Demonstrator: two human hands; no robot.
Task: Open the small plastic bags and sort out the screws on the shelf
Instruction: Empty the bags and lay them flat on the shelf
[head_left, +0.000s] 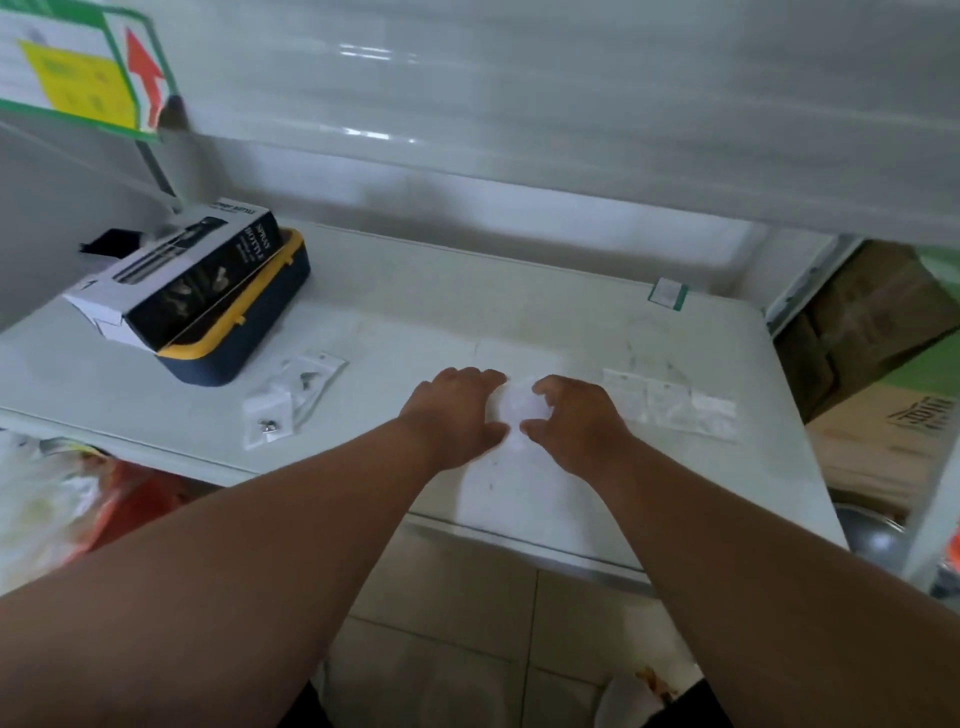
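white shelf (519, 322); crumpled clear bag (519, 402) between hands.

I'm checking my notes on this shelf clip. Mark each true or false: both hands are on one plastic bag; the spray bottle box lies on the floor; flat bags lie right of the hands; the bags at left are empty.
1. Both hands, left hand and right hand, are on one plastic bag: true.
2. The spray bottle box lies on the floor: false, it rests on a blue and yellow case on the shelf.
3. Flat bags lie right of the hands: true.
4. The bags at left are empty: false, small dark parts show inside.
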